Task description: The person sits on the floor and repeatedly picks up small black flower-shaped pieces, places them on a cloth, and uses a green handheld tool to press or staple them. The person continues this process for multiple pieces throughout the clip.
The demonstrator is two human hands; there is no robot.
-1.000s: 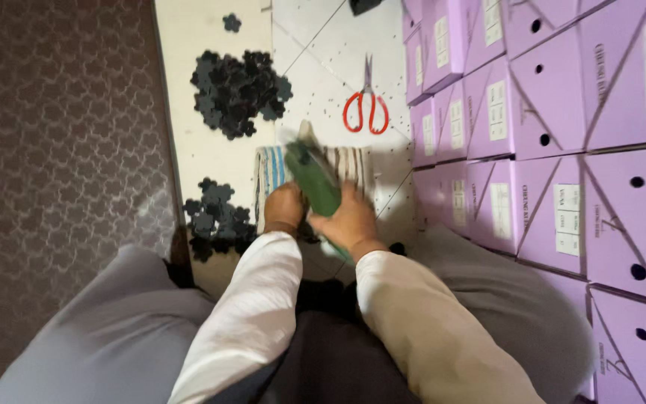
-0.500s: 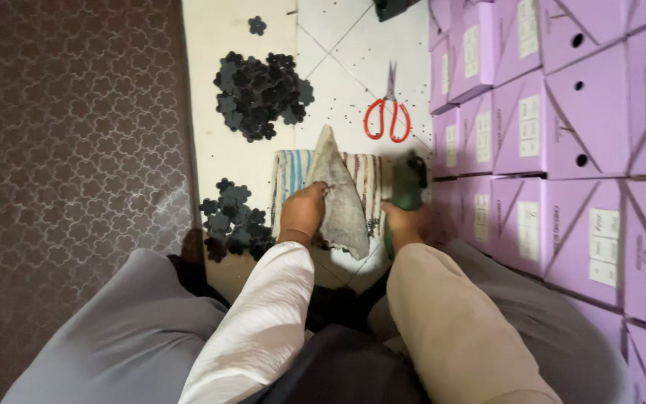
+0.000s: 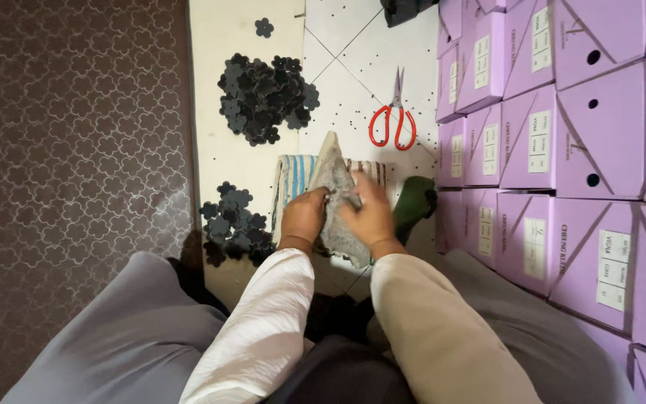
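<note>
Two hands meet over our lap, both gripping one grey shoe upper [image 3: 336, 196]. Our left hand [image 3: 303, 218] clenches its left edge, while our right hand [image 3: 370, 217] pinches the right side, so the piece stands between them with its pointed tip rising above the fingers. It hangs over a striped cloth [image 3: 291, 177] on the floor. A green object [image 3: 413, 202] lies just beside our right hand. Red scissors [image 3: 393, 122] rest farther off, near purple boxes [image 3: 562, 142], with black flower cutouts [image 3: 263, 97] heaped to the left.
</note>
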